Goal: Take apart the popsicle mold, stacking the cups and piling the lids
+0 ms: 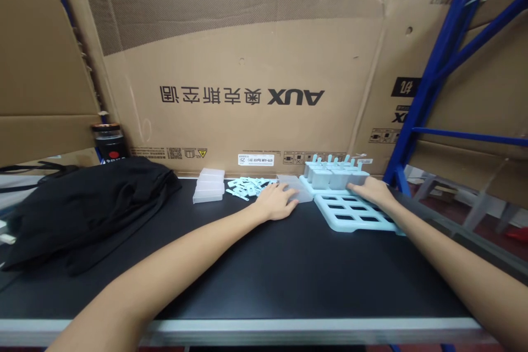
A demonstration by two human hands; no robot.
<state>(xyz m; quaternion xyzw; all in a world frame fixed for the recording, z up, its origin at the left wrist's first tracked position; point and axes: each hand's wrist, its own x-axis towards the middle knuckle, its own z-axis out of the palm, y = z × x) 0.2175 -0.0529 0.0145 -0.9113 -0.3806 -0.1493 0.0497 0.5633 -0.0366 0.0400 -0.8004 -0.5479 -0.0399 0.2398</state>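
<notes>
My left hand point(275, 201) lies on the black table, fingers curled over the edge of a clear plastic lid point(297, 190). Just left of it is a heap of pale blue sticks point(246, 185). My right hand point(373, 191) rests at the far end of an empty pale blue ice-pop mould tray point(355, 214), fingers touching the mould pieces. Behind it stands a second pale blue mould point(332, 174) with sticks set upright in it.
Clear plastic lids point(209, 186) are stacked left of the sticks. A black cloth bundle point(88, 206) covers the table's left side, with a dark jar point(109, 142) behind it. A large cardboard box point(243, 71) walls the back. Blue shelf posts point(429, 82) rise at the right.
</notes>
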